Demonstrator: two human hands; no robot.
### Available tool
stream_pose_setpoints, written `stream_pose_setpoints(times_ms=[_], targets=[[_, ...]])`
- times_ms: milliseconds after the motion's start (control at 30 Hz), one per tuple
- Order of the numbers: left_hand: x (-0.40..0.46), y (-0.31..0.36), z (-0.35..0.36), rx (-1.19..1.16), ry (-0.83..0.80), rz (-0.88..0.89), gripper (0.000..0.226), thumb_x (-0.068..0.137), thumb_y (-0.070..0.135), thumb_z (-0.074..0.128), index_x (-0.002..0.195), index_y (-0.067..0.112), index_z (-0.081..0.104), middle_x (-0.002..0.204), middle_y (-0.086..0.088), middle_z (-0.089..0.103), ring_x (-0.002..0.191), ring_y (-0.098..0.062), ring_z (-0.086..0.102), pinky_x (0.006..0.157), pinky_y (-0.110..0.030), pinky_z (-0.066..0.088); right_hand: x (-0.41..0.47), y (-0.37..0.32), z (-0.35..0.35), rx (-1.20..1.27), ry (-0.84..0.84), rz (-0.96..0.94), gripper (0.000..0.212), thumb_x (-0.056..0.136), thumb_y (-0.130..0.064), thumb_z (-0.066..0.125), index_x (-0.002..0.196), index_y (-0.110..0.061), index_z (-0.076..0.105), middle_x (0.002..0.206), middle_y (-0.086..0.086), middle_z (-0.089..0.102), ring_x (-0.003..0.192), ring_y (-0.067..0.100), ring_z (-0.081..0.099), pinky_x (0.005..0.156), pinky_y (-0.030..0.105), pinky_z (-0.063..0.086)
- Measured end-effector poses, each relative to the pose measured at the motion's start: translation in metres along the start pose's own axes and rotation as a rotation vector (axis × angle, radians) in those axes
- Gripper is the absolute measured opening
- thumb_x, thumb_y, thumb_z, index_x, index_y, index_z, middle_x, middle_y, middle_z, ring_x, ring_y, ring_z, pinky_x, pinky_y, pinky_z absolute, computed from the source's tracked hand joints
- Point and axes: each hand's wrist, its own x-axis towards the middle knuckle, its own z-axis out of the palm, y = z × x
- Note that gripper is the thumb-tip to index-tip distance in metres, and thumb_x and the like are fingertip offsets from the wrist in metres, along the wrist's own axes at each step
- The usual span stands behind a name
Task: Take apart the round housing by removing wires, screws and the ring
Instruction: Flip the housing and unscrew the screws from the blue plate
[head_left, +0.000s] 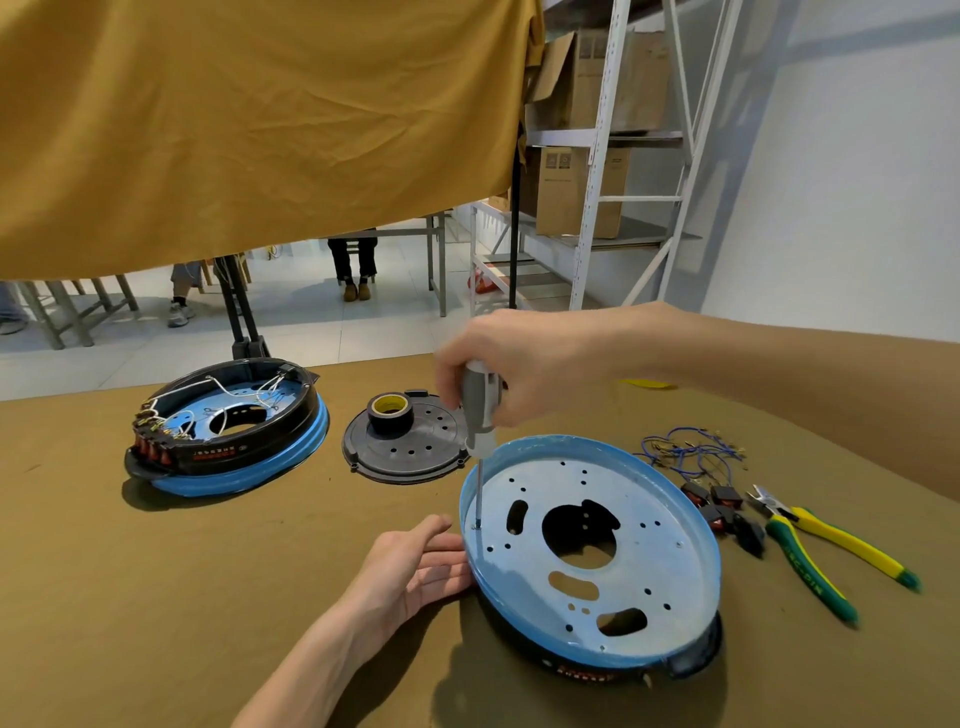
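Blue housing (592, 551); grey screwdriver (480, 410); yellow-green pliers (821, 551).

Olive-clothed table (156, 597): two housings (592, 561) (228, 431), lid (410, 441), pliers (826, 551), wires (691, 452).

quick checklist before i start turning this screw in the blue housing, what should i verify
1. Screwdriver gripped: ok, the right hand wraps its grey handle.
2. Shaft upright over the screw: ok, it stands nearly vertical near the plate's left edge.
3. Tip seated in the screw head: cannot tell, too small to see.
4. Housing steadied: ok, the left hand rests flat against its blue rim.
5. Wires out of the way: ok, the blue wires lie on the table to the right, outside the housing.
6. Pliers clear of the work: ok, beside the housing, not touching it.
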Motion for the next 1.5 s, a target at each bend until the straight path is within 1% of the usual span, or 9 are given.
stream_pose_setpoints(times_ms=[133, 300, 400, 600, 700, 767, 1000, 1267, 1500], targets=[[0.001, -0.001, 0.001, 0.025, 0.027, 0.022, 0.065, 0.074, 0.047, 0.083, 0.107, -0.008, 0.071, 0.097, -0.026, 0.077, 0.081, -0.032, 0.079, 0.061, -0.03, 0.063, 0.003, 0.0, 0.017, -0.367, 0.159, 0.179, 0.05, 0.096, -0.066, 0.048, 0.105, -0.018, 0.057, 0.078, -0.001, 0.055, 0.069, 0.02, 0.059, 0.05, 0.033, 0.043], [0.005, -0.004, -0.001, 0.038, 0.041, 0.058, 0.082, 0.061, 0.061, 0.085, 0.109, -0.004, 0.07, 0.097, -0.022, 0.078, 0.089, -0.033, 0.079, 0.064, -0.031, 0.064, 0.004, 0.005, 0.011, -0.103, 0.196, 0.057, 0.017, 0.091, -0.037, 0.072, 0.095, -0.021, 0.066, 0.081, -0.007, 0.068, 0.077, 0.016, 0.068, 0.069, 0.039, 0.06], [0.005, -0.004, -0.001, 0.053, 0.036, 0.055, 0.082, 0.061, 0.062, 0.086, 0.11, -0.002, 0.069, 0.098, -0.02, 0.079, 0.091, -0.032, 0.079, 0.065, -0.031, 0.064, 0.0, 0.002, 0.004, 0.06, 0.078, -0.017, 0.031, 0.077, -0.015, 0.081, 0.102, -0.026, 0.066, 0.092, -0.01, 0.068, 0.085, 0.012, 0.066, 0.075, 0.039, 0.06], [0.004, -0.002, 0.003, 0.073, 0.066, 0.052, 0.082, 0.056, 0.06, 0.088, 0.107, -0.002, 0.069, 0.094, -0.019, 0.079, 0.088, -0.03, 0.079, 0.064, -0.031, 0.064, 0.002, -0.007, 0.018, -0.402, 0.227, 0.15, 0.045, 0.097, -0.061, 0.052, 0.083, -0.018, 0.056, 0.071, -0.002, 0.055, 0.063, 0.019, 0.058, 0.047, 0.03, 0.038], [0.004, -0.001, 0.005, 0.074, 0.082, 0.05, 0.084, 0.051, 0.061, 0.087, 0.103, -0.002, 0.069, 0.092, -0.019, 0.079, 0.086, -0.029, 0.079, 0.061, -0.03, 0.063, -0.003, -0.008, 0.007, -0.104, 0.132, 0.03, 0.01, 0.09, -0.029, 0.072, 0.09, -0.024, 0.063, 0.078, -0.013, 0.064, 0.076, 0.01, 0.065, 0.062, 0.026, 0.052], [0.004, -0.001, 0.006, 0.079, 0.091, 0.049, 0.085, 0.049, 0.063, 0.086, 0.102, -0.001, 0.07, 0.091, -0.019, 0.08, 0.085, -0.029, 0.08, 0.06, -0.03, 0.063, -0.008, -0.006, 0.005, -0.018, 0.067, 0.005, 0.023, 0.083, -0.019, 0.077, 0.102, -0.025, 0.065, 0.088, -0.013, 0.066, 0.083, 0.008, 0.065, 0.072, 0.029, 0.057], [0.003, -0.006, 0.009, 0.149, 0.103, 0.104, 0.069, 0.069, 0.065, 0.078, 0.104, 0.005, 0.07, 0.09, -0.011, 0.081, 0.086, -0.024, 0.08, 0.068, -0.03, 0.064, -0.043, 0.014, 0.024, 0.115, 0.451, 0.214, 0.029, 0.084, -0.047, 0.078, 0.085, -0.021, 0.066, 0.076, -0.007, 0.067, 0.064, 0.004, 0.064, 0.051, 0.016, 0.046], [-0.002, 0.003, 0.027, 0.274, 0.058, 0.085, 0.017, 0.091, 0.027, 0.066, 0.096, 0.011, 0.062, 0.073, -0.006, 0.061, 0.065, -0.019, 0.056, 0.062, -0.029, 0.054, -0.139, 0.061, 0.108, 1.603, 0.568, 0.618, 0.024, 0.086, -0.01, 0.07, 0.102, 0.004, 0.06, 0.093, 0.018, 0.067, 0.068, 0.02, 0.069, 0.061, 0.028, 0.058], [-0.006, 0.008, 0.028, 0.21, 0.225, 0.202, 0.008, 0.097, 0.024, 0.054, 0.1, 0.018, 0.059, 0.091, -0.009, 0.07, 0.079, -0.022, 0.068, 0.064, -0.033, 0.057, -0.167, 0.104, 0.186, 1.024, 0.778, 0.886, 0.029, 0.099, -0.025, 0.065, 0.095, 0.002, 0.073, 0.079, 0.019, 0.068, 0.069, 0.027, 0.057, 0.059, 0.033, 0.044]])
